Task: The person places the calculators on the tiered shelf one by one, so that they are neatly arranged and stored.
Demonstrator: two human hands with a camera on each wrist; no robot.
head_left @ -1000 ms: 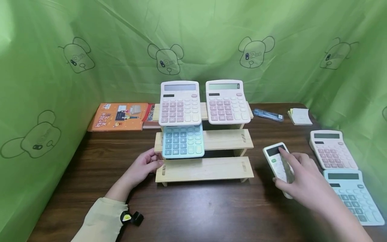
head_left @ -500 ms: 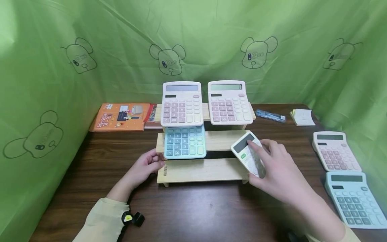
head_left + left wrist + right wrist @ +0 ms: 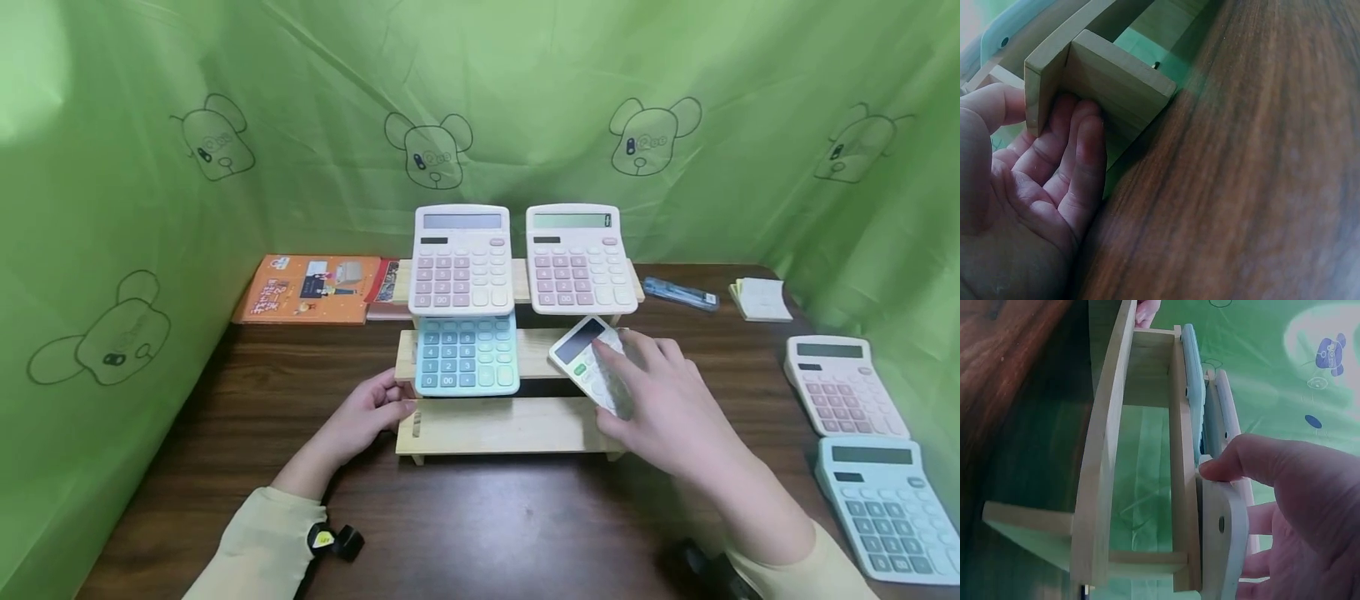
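My right hand point(image 3: 667, 404) grips a small white calculator point(image 3: 581, 354) with a dark display and a green key. It leans at a slant over the right half of the middle step of a wooden three-step rack point(image 3: 495, 429). In the right wrist view the thumb is on the calculator's near edge, right beside the step. My left hand point(image 3: 367, 417) holds the rack's left end, its thumb and fingers around the wooden edge point(image 3: 1054, 75). A blue calculator point(image 3: 467, 358) occupies the middle step's left half. Two white-and-pink calculators, left point(image 3: 461, 267) and right point(image 3: 579, 262), stand on the top step.
On the table's right lie a pink calculator point(image 3: 847, 387) and a light blue calculator point(image 3: 892, 508). Behind the rack are an orange book point(image 3: 307, 292), a blue packet point(image 3: 681, 293) and a white notepad point(image 3: 761, 300). Green cloth point(image 3: 525, 67) surrounds the table.
My right hand has carried the white calculator leftward from beside the rack to its middle step, tilting it more. My left hand stays at the rack's end.
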